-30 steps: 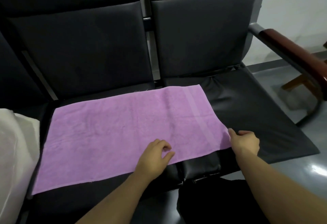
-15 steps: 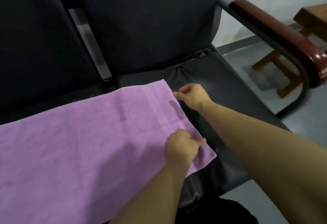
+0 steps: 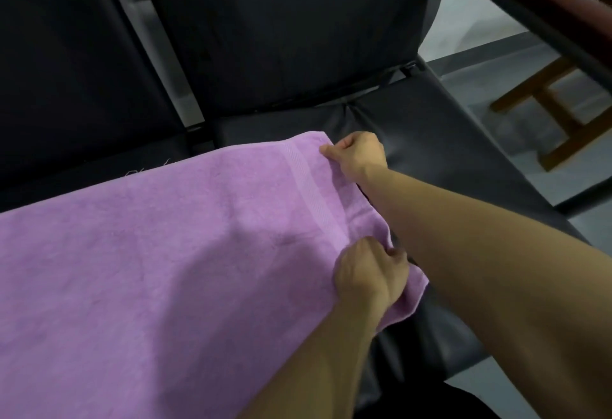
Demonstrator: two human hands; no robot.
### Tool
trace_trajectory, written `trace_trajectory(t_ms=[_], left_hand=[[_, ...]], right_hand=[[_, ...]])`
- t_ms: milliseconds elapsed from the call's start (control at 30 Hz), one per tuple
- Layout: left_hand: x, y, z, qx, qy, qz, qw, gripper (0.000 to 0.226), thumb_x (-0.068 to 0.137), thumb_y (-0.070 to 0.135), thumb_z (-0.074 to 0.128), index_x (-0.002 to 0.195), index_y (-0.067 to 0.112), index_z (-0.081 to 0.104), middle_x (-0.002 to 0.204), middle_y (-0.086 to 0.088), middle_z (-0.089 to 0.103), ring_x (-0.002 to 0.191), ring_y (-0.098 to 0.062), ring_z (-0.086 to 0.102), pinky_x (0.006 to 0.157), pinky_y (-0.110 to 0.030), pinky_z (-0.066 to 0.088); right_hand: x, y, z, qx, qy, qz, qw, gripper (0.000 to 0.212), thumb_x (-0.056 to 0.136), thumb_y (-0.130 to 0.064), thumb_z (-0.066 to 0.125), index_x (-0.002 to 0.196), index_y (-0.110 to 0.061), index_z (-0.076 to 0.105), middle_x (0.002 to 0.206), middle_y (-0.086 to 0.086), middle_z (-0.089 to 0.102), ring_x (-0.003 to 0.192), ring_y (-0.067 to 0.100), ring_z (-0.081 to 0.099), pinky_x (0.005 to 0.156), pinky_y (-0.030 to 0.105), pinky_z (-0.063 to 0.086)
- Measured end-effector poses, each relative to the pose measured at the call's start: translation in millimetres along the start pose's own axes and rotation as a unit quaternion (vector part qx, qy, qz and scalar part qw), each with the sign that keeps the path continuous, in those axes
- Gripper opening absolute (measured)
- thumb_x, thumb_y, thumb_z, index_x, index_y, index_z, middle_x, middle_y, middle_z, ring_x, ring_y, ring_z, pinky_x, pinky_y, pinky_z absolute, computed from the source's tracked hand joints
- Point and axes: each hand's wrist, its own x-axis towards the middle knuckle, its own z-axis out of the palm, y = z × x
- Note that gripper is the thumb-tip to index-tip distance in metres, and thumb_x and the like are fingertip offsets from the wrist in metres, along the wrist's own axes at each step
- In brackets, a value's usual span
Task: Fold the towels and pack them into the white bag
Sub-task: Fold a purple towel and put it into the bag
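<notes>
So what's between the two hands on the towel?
In the head view, the purple towel's short end with its woven band runs between the right hand at the far corner and the left hand at the near corner.

My right hand point(image 3: 359, 155) pinches the far corner of the purple towel point(image 3: 159, 269), my left hand point(image 3: 367, 277) grips the near corner (both on its right edge). The towel lies spread over black seats point(image 3: 447, 160); a wooden stool point(image 3: 563, 113) stands beyond.
</notes>
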Motion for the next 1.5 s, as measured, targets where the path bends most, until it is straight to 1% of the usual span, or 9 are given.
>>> trace_trajectory(t_ms=[100, 233, 367, 467, 700, 800, 900, 1300, 1500], left_hand=[[-9.8, 6.8, 3.0, -0.013, -0.028, 0.045, 0.998, 0.034, 0.100, 0.033, 0.050, 0.093, 0.005, 0.069, 0.078, -0.009, 0.060, 0.074, -0.028, 0.056, 0.077, -0.040, 0.057], [-30.4, 16.8, -12.0, -0.151, -0.060, 0.009, 0.987, 0.035, 0.103, 0.033, 0.047, 0.099, 0.009, 0.073, 0.107, -0.016, 0.072, 0.094, -0.030, 0.063, 0.083, -0.035, 0.048], [-55.4, 24.0, -23.7, -0.187, -0.050, 0.041, 0.980, 0.047, 0.104, 0.047, 0.048, 0.069, 0.017, 0.058, 0.064, 0.011, 0.061, 0.064, -0.003, 0.054, 0.067, -0.022, 0.044], [-76.0, 36.3, -29.5, -0.197, -0.043, 0.086, 0.976, 0.051, 0.103, 0.048, 0.051, 0.065, 0.015, 0.050, 0.048, 0.008, 0.044, 0.044, -0.001, 0.042, 0.049, -0.014, 0.037], [-118.7, 72.1, -28.5, -0.240, -0.063, 0.130, 0.960, 0.052, 0.092, 0.058, 0.065, 0.063, 0.016, 0.054, 0.055, 0.005, 0.044, 0.050, -0.005, 0.037, 0.052, -0.014, 0.038], [-137.6, 81.7, -28.0, -0.249, -0.095, 0.139, 0.954, 0.053, 0.084, 0.062, 0.072, 0.058, 0.018, 0.060, 0.055, 0.009, 0.059, 0.055, -0.004, 0.048, 0.070, -0.023, 0.048], [-152.3, 82.3, -40.1, -0.208, -0.070, 0.147, 0.964, 0.042, 0.083, 0.055, 0.076, 0.066, 0.022, 0.056, 0.060, 0.010, 0.055, 0.054, -0.005, 0.045, 0.060, -0.023, 0.039], [-183.0, -10.2, -181.9, -0.206, 0.115, 0.159, 0.959, 0.033, 0.096, 0.045, 0.064, 0.071, 0.024, 0.059, 0.061, 0.012, 0.056, 0.061, -0.009, 0.052, 0.062, -0.026, 0.044], [-207.6, -90.3, -266.9, -0.231, 0.176, 0.110, 0.950, 0.032, 0.095, 0.045, 0.065, 0.081, 0.017, 0.070, 0.071, 0.007, 0.066, 0.060, -0.009, 0.057, 0.059, -0.023, 0.046]], right_hand=[[-4.1, 2.3, -12.8, 0.022, 0.008, -0.022, 0.999, 0.029, 0.080, -0.038, 0.083, 0.079, -0.014, 0.068, 0.077, -0.004, 0.071, 0.071, 0.012, 0.065, 0.068, 0.030, 0.054], [-16.3, -4.9, -35.3, 0.048, 0.019, -0.050, 0.997, 0.030, 0.079, -0.029, 0.086, 0.085, -0.018, 0.058, 0.077, -0.008, 0.061, 0.066, 0.007, 0.057, 0.059, 0.021, 0.042], [-26.9, -15.3, -62.9, 0.039, 0.041, -0.074, 0.996, 0.027, 0.079, -0.015, 0.085, 0.072, -0.020, 0.060, 0.073, -0.007, 0.064, 0.067, 0.008, 0.057, 0.066, 0.022, 0.047], [-37.5, -23.6, -87.1, 0.055, 0.048, -0.075, 0.994, 0.018, 0.079, -0.008, 0.083, 0.073, -0.022, 0.074, 0.081, -0.005, 0.074, 0.079, 0.007, 0.066, 0.084, 0.023, 0.055], [-67.5, -39.6, -144.9, 0.047, 0.102, -0.072, 0.991, 0.024, 0.082, -0.015, 0.083, 0.106, -0.012, 0.079, 0.091, 0.000, 0.073, 0.073, 0.007, 0.063, 0.087, 0.027, 0.056], [-84.0, -52.2, -159.2, 0.038, 0.100, -0.083, 0.991, 0.035, 0.083, -0.018, 0.083, 0.116, -0.011, 0.074, 0.103, 0.006, 0.072, 0.084, 0.015, 0.066, 0.087, 0.030, 0.056], [-100.2, -71.7, -164.0, 0.023, 0.092, -0.105, 0.990, 0.037, 0.083, -0.019, 0.083, 0.118, -0.012, 0.074, 0.115, 0.007, 0.071, 0.098, 0.020, 0.068, 0.097, 0.036, 0.054], [-184.6, -186.5, -40.5, -0.038, -0.027, -0.194, 0.980, 0.052, 0.088, -0.016, 0.077, 0.137, -0.008, 0.060, 0.138, 0.011, 0.060, 0.123, 0.028, 0.059, 0.107, 0.041, 0.048], [-225.2, -246.8, 65.5, -0.048, -0.084, -0.224, 0.970, 0.056, 0.088, -0.013, 0.078, 0.139, -0.004, 0.056, 0.142, 0.010, 0.057, 0.128, 0.025, 0.057, 0.109, 0.030, 0.042]])
